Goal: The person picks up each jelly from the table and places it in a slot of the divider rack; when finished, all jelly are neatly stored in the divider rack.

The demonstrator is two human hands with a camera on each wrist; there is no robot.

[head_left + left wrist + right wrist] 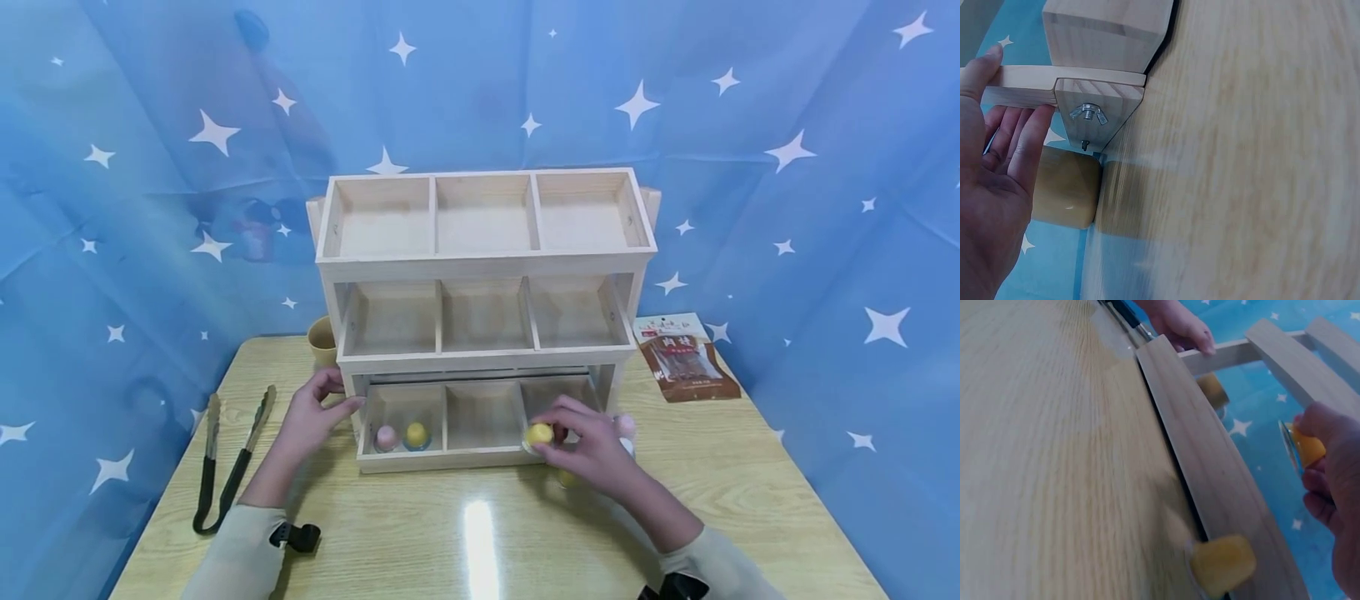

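Note:
A three-tier wooden rack with three compartments per tier stands at the table's back. My left hand grips its side frame, thumb on one face and fingers on the other, as the left wrist view shows. Over the front of the bottom tier's right compartment, my right hand pinches a yellow jelly cup with a clear, wider rim. In the bottom left compartment sit a pink jelly cup and a yellow one beside it. Another yellow jelly cup is on the table by the rack's front, mostly hidden by my right hand in the head view.
A pink jelly cup shows beyond my right hand, right of the rack. Black-handled tongs lie spread at the left. A tan cup stands behind my left hand. A brown snack packet lies at the back right.

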